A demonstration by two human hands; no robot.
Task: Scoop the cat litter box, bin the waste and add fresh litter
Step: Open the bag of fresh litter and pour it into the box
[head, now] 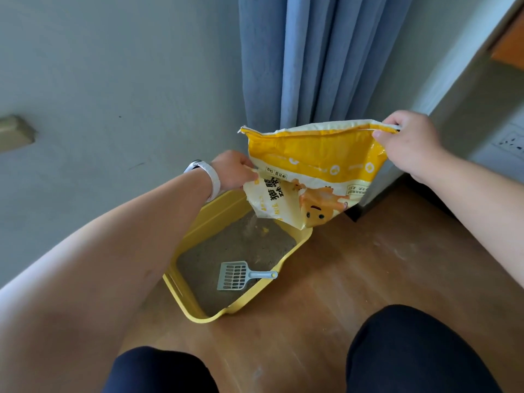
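Observation:
A yellow and cream litter bag (314,171) hangs upside down over the far end of the yellow litter box (195,310). My left hand (234,173) pinches the bag's left edge. My right hand (408,144) grips its upper right corner. A thin stream of litter falls from the bag's lower left corner onto the grey litter (235,245) in the box. A grey slotted scoop (241,275) lies on the litter near the box's right wall, its handle pointing right.
The box stands on a wooden floor (326,293) against a grey wall (113,95). A blue curtain (312,61) hangs behind the bag. Both of my knees (411,350) show at the bottom. A wall socket (510,141) sits at the right edge.

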